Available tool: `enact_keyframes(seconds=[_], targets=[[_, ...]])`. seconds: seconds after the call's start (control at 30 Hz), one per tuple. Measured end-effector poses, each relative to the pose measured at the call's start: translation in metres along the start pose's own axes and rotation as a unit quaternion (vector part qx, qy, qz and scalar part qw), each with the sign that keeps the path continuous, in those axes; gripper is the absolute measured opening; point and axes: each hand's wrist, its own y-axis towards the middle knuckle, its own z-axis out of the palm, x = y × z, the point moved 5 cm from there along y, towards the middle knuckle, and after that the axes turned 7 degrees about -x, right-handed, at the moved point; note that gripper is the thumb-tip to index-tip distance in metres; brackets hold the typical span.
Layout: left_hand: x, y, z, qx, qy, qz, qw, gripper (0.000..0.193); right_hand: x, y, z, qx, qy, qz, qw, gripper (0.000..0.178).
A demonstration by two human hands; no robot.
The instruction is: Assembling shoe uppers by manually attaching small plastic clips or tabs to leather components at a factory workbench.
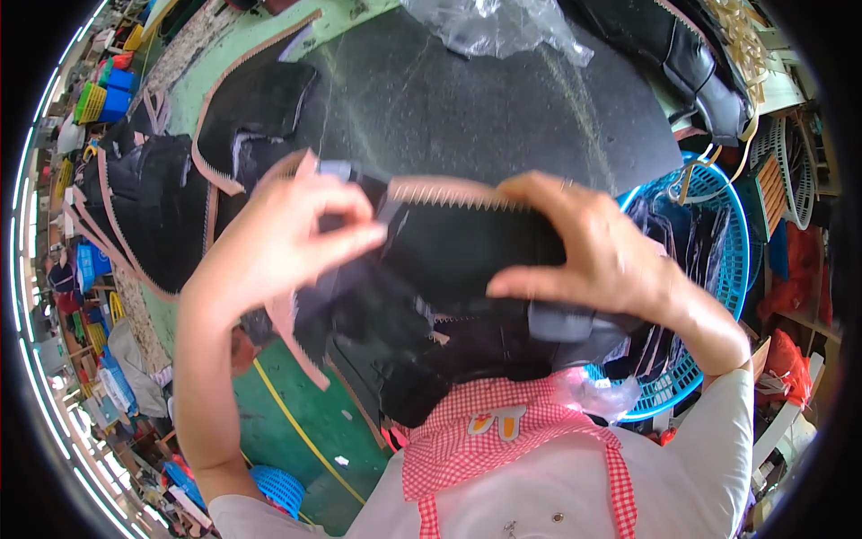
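A black leather-like piece [467,256] with a pink, saw-toothed edge strip [458,193] is held up in front of me. My right hand [588,238] grips its right end, fingers over the top edge and thumb across the face. At its left end, the thumb and fingers of my left hand [292,229] close together by a greyish edge; blur hides exactly what they pinch. More black pieces [449,346] lie below it, over my lap and against my red checked apron [485,413].
Black pieces with pink toothed edging [162,202] lie at the left of the dark table surface [485,108]. Clear plastic [503,22] and black stitched pieces [696,63] lie at the back. A blue basket [741,242] of dark pieces stands right. Green floor [301,427] shows below.
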Motion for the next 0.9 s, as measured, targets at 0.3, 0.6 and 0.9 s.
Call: enact_keyframes(seconds=[0.3,0.6,0.9], targets=[[0.121,-0.13,0.045,0.079,-0.229,-0.099,0.965,0.018,-0.027,-0.078,0.082,0.147,-0.024,0.032,0.988,0.084],[0.304,-0.118,0.231,-0.079,-0.614,-0.328,0.713,0.071,-0.053,-0.036,0.197,0.513,0.285,0.197,0.785,0.088],[0.186,0.044,0.164,0.192,-0.586,-0.027,0.787,0.072,0.025,-0.113,0.113,0.261,0.04,0.208,0.942,0.078]])
